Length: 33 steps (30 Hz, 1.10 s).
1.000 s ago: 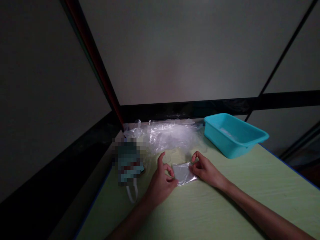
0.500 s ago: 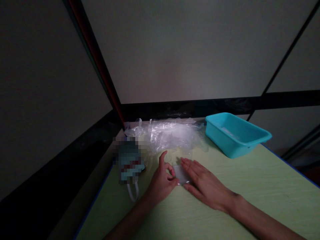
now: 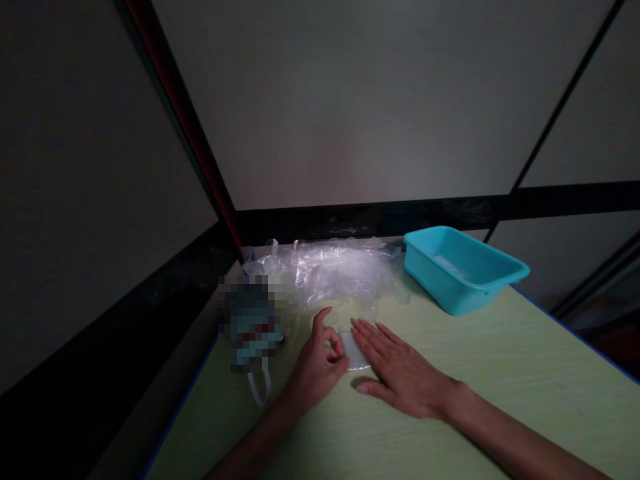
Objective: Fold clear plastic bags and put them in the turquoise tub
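A small folded piece of clear plastic (image 3: 354,353), seemingly a plastic bag, lies flat on the table between my hands. My left hand (image 3: 320,363) pinches its left edge near the lower corner between thumb and fingers, with one finger raised. Stretched out flat, my right hand (image 3: 400,370) rests over the plastic's right side with its fingertips pointing away and its thumb apart. The fingers cover that part of the plastic. Just beyond both hands is a pile of crumpled clear plastic bags (image 3: 340,270).
A turquoise plastic basin (image 3: 450,290) stands at the back right of the light green table (image 3: 500,373), with something pale inside. On the left lies a blurred-out item (image 3: 253,327) with a white loop (image 3: 260,390). Cabinet panels rise behind the table.
My right hand has slid slightly left over the folded plastic, covering more of it. The left hand keeps its pinch. The whole view has shifted a little.
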Available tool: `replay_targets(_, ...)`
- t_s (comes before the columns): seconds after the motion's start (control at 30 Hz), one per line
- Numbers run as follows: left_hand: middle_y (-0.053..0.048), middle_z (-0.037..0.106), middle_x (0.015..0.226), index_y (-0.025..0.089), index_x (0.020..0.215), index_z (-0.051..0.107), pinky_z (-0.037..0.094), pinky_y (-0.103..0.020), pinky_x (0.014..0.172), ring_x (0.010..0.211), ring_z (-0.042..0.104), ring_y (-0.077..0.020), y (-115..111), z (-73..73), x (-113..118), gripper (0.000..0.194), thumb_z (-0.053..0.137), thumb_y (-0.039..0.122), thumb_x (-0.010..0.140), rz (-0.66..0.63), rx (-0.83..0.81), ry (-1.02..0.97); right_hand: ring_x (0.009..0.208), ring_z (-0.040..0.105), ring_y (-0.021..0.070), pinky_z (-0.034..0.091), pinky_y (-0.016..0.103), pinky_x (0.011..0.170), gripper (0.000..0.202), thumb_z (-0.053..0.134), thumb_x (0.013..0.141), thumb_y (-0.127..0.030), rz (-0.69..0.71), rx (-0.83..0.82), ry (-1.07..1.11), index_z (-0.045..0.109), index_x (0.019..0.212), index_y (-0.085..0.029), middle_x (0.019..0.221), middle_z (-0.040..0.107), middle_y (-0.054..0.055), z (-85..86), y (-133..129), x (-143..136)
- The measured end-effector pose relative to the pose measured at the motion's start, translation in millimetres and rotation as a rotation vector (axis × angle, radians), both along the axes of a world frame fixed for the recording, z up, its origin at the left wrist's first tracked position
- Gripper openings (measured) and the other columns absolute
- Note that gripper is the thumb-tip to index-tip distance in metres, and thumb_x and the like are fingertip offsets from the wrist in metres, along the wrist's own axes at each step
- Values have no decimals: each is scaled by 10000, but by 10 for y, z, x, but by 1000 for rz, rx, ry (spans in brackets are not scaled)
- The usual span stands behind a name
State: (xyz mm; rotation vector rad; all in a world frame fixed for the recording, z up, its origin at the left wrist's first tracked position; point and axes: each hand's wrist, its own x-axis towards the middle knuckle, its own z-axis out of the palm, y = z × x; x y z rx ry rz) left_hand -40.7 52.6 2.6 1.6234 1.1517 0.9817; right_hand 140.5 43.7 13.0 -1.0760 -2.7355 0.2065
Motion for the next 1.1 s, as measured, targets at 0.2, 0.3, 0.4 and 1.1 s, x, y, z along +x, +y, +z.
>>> replay_targets(0.2, -70, 512, 977, 164, 1178, 382, 451, -356, 792, 902, 542, -207, -168, 76, 4, 461, 492, 155, 730, 91, 399, 482, 1313, 108, 255, 183, 435, 1063, 713, 304, 865, -536, -9, 73, 23, 191, 1368, -43, 1417, 153, 189, 14, -8, 9)
replay_targets(0.3, -150, 369, 1314, 119, 1294, 296, 313, -406, 990, 1220, 330, -260, -278, 100, 43, 506, 433, 233, 820, -87, 582, 704, 1315, 99, 256, 186, 429, 1065, 732, 327, 859, -531, -13, 109, 20, 175, 1368, -27, 1417, 151, 197, 2, -24, 31)
replay_targets(0.4, -158, 199, 1425, 71, 1352, 192, 209, -415, 1055, 1308, 161, -250, -327, 91, 74, 585, 357, 371, 877, -187, 592, 867, 1315, 88, 258, 192, 420, 1066, 750, 321, 857, -536, -10, 120, 0, 173, 1362, -2, 1414, 145, 207, -24, -32, 49)
replay_targets(1.1, -151, 182, 1426, 66, 1352, 208, 175, -426, 1067, 1314, 123, -250, -321, 52, 98, 703, 313, 541, 845, -210, 579, 993, 1313, 134, 216, 203, 374, 1069, 620, 358, 883, -423, -55, 64, 6, 212, 1366, -61, 1419, 182, 162, -54, -34, 43)
